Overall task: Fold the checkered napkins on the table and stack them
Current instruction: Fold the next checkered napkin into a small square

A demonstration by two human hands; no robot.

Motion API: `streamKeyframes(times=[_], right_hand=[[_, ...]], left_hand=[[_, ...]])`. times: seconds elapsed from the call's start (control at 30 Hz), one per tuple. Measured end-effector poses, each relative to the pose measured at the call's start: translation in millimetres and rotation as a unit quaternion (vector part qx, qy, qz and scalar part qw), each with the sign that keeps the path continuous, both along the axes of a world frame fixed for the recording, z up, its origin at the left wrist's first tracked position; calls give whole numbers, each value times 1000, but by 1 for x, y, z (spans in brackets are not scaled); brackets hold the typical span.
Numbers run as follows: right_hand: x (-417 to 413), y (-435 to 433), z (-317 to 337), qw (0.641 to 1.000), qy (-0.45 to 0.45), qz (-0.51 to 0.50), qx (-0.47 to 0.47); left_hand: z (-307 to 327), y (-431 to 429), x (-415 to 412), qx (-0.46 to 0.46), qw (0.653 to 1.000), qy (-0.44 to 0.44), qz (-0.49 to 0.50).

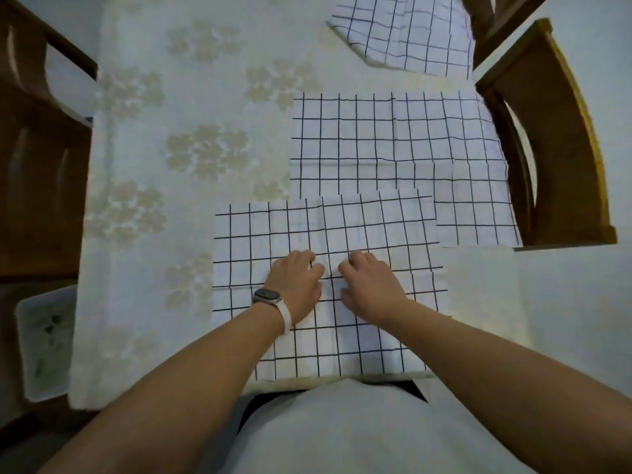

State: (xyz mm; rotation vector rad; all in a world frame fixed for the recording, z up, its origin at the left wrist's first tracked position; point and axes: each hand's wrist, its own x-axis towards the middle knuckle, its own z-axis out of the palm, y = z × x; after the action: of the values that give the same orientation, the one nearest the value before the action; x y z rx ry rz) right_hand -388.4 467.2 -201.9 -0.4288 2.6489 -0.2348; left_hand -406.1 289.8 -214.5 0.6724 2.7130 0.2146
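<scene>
A white napkin with a black grid (pixel 383 227) lies spread flat at the table's near edge. My left hand (pixel 297 285), with a watch on its wrist, and my right hand (pixel 371 285) rest side by side on its middle, fingers bent down onto the cloth. Whether they pinch the fabric is not clear. A second checkered napkin (pixel 393 142) lies flat behind it, partly under its far right corner. A third checkered napkin (pixel 410 32) lies at the far right of the table.
The table carries a pale cloth with a faint flower print (pixel 191 148). Wooden chairs stand at the left (pixel 37 165) and the right (pixel 561 148). A white bin (pixel 44 340) sits on the floor at the near left.
</scene>
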Motion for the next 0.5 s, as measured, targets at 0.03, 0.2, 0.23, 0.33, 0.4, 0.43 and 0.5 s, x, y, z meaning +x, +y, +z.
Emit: streamKeyframes(times=[0.03, 0.2, 0.23, 0.33, 0.4, 0.43, 0.5], right_hand=[[0, 0, 0, 1000, -1, -1, 0], [1, 1, -3, 1000, 6, -4, 3], [1, 1, -4, 1000, 5, -5, -1], [-3, 2, -6, 1000, 12, -3, -10], [-8, 4, -6, 1000, 24, -6, -17], [-12, 5, -6, 999, 26, -9, -16], [-20, 8, -9, 999, 31, -17, -18]], left_hand=[[-1, 0, -1, 3, 1000, 1, -6], [-5, -6, -3, 19, 1000, -6, -19], [-5, -8, -5, 26, 1000, -8, -12], [-4, -13, -18, 35, 999, -12, 20], [-4, -19, -31, 28, 999, -10, 31], [-4, -21, -38, 22, 999, -8, 31], [-5, -26, -51, 10, 999, -7, 31]])
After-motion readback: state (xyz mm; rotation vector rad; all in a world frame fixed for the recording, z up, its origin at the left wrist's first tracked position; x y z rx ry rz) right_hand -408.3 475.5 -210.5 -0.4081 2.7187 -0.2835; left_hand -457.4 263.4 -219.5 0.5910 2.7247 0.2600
